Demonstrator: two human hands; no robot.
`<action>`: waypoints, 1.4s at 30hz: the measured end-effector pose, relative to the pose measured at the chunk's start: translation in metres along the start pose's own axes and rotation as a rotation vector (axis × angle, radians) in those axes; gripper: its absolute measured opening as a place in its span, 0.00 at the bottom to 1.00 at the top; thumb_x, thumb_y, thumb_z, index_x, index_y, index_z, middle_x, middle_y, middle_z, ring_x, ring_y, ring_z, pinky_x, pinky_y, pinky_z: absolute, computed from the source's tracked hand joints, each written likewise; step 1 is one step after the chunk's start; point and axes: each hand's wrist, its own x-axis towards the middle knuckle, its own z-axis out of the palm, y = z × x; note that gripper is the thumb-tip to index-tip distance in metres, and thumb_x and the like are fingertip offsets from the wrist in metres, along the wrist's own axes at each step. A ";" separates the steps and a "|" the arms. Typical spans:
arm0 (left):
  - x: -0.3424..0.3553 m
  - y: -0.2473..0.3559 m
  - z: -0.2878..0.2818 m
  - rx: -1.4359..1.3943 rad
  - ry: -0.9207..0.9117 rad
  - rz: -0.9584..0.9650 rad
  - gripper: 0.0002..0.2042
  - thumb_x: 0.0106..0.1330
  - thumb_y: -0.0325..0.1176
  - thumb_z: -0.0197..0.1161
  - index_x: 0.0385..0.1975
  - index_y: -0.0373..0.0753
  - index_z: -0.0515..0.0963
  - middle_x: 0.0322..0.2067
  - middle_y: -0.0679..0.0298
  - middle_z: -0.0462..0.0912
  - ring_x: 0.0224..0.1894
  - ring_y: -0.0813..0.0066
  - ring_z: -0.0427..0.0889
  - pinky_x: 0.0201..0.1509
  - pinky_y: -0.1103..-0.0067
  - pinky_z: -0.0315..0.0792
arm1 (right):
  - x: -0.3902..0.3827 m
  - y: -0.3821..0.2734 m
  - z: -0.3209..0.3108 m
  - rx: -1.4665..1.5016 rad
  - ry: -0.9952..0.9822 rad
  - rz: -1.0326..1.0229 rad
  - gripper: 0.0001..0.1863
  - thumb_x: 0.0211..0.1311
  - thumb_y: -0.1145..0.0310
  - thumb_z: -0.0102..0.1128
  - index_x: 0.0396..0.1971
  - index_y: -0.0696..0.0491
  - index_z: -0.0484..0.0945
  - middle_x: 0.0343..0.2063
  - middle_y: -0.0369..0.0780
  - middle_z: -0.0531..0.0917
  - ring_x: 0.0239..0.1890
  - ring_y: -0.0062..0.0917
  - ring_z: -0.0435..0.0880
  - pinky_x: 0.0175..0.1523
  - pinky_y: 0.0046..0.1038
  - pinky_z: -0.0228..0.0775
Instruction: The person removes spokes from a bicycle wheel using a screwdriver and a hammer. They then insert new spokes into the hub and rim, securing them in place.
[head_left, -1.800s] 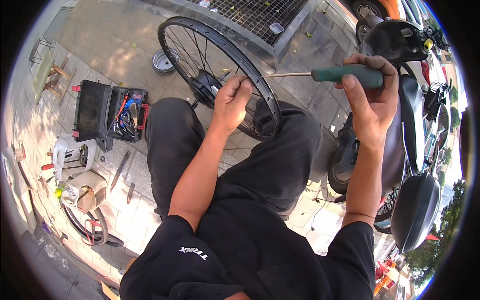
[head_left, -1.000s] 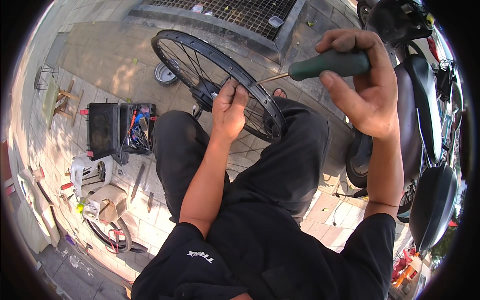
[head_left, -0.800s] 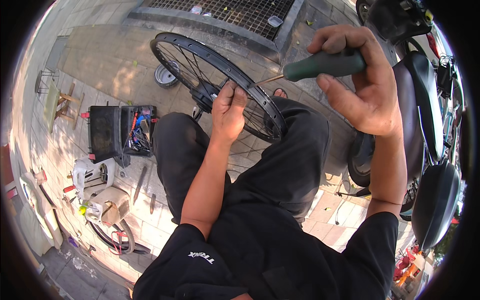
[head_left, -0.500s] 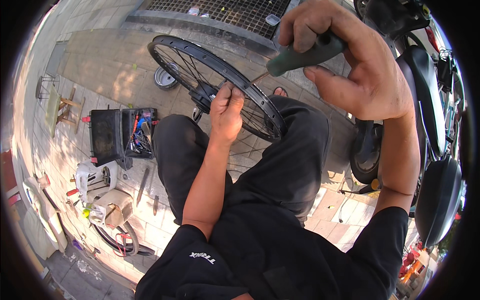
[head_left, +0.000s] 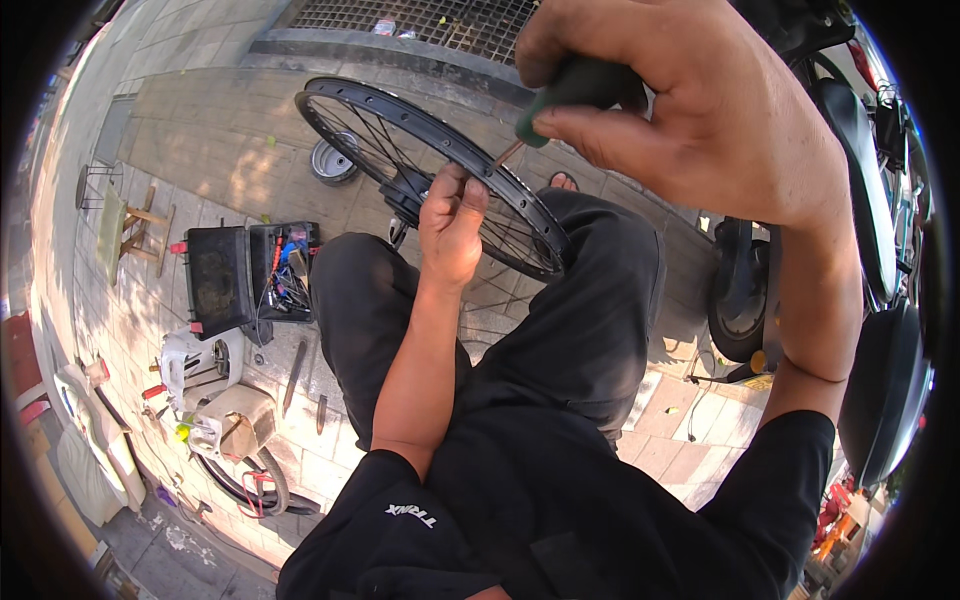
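Two hands in play, one wheel, one screwdriver! The wheel [head_left: 425, 131] stands tilted in front of the knees, its lower end by the right thigh [head_left: 600, 255], and its one black hub [head_left: 405, 190] just left of the hand. The left hand [head_left: 452, 225] is at the rim, thumb and fingers drawn together in a pinch against its inner side. Over on the right, the right hand [head_left: 710, 120] looms large, fingers and thumb curled round the green handle of the screwdriver [head_left: 580, 92]. The tip seems to meet the rim just past the left fingertips, though it's too small to be sure.

Around them: one opened toolbox [head_left: 215, 280] with tools inside, two dark bars [head_left: 295, 377] on the paving, two whitish containers [head_left: 245, 420] below the toolbox, one silver drum [head_left: 335, 160] beyond the wheel.

And look at the change! Nearly two seconds ago the screwdriver lay almost level, its handle well out to the right; now the handle is much closer to the rim and the shaft slants steeply down. The right hand has swung up and in, bigger in view, while the left pinch has held on at the rim throughout.
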 end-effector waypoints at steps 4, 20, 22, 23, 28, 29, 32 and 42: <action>0.000 0.002 0.014 -0.047 0.015 -0.032 0.07 0.78 0.30 0.59 0.46 0.32 0.77 0.40 0.72 0.76 0.39 0.88 0.67 0.45 0.87 0.62 | 0.000 -0.001 -0.001 0.015 -0.018 -0.056 0.17 0.60 0.72 0.65 0.48 0.61 0.75 0.36 0.48 0.80 0.36 0.43 0.85 0.40 0.38 0.76; -0.002 0.007 0.006 0.004 0.061 -0.035 0.08 0.80 0.30 0.55 0.47 0.32 0.77 0.32 0.77 0.69 0.32 0.90 0.62 0.37 0.88 0.59 | 0.011 -0.023 0.000 -0.192 -0.013 0.156 0.21 0.67 0.56 0.64 0.44 0.61 0.74 0.24 0.49 0.82 0.29 0.48 0.83 0.37 0.43 0.73; -0.004 0.004 0.004 -0.012 0.019 -0.066 0.08 0.80 0.30 0.54 0.47 0.34 0.77 0.34 0.73 0.72 0.36 0.86 0.66 0.44 0.84 0.62 | 0.016 -0.035 -0.004 -0.117 -0.044 0.250 0.21 0.67 0.58 0.63 0.45 0.62 0.73 0.27 0.51 0.82 0.32 0.48 0.83 0.38 0.43 0.74; -0.005 0.001 0.007 -0.028 -0.011 -0.090 0.08 0.80 0.30 0.53 0.47 0.34 0.78 0.35 0.72 0.74 0.37 0.84 0.67 0.47 0.83 0.63 | 0.024 -0.045 -0.016 -0.041 -0.131 0.394 0.21 0.67 0.59 0.63 0.46 0.62 0.72 0.29 0.52 0.82 0.34 0.48 0.84 0.40 0.43 0.74; -0.004 0.005 0.007 0.031 -0.025 -0.082 0.09 0.80 0.31 0.51 0.43 0.35 0.77 0.34 0.71 0.73 0.38 0.83 0.68 0.48 0.82 0.63 | 0.015 -0.018 -0.023 0.006 -0.323 0.374 0.18 0.63 0.66 0.63 0.47 0.62 0.73 0.37 0.52 0.83 0.39 0.45 0.84 0.45 0.40 0.75; -0.004 0.008 0.001 0.049 -0.011 -0.071 0.09 0.80 0.31 0.51 0.43 0.35 0.77 0.34 0.71 0.73 0.38 0.82 0.68 0.48 0.82 0.63 | 0.012 -0.013 0.004 -0.060 -0.222 0.382 0.18 0.59 0.69 0.65 0.47 0.61 0.74 0.42 0.50 0.82 0.43 0.40 0.85 0.48 0.36 0.75; -0.004 0.004 -0.004 0.059 -0.039 -0.078 0.09 0.80 0.32 0.52 0.43 0.35 0.77 0.35 0.71 0.73 0.38 0.82 0.68 0.48 0.81 0.63 | -0.007 0.004 0.024 -0.172 0.031 0.058 0.19 0.60 0.69 0.67 0.49 0.59 0.76 0.44 0.49 0.83 0.43 0.37 0.85 0.48 0.33 0.76; -0.001 0.000 0.002 -0.047 -0.032 -0.056 0.11 0.78 0.32 0.59 0.53 0.34 0.76 0.41 0.72 0.78 0.39 0.86 0.70 0.48 0.84 0.66 | 0.002 -0.029 -0.009 -0.187 -0.061 0.265 0.21 0.67 0.59 0.60 0.47 0.63 0.75 0.28 0.50 0.83 0.32 0.51 0.84 0.40 0.43 0.76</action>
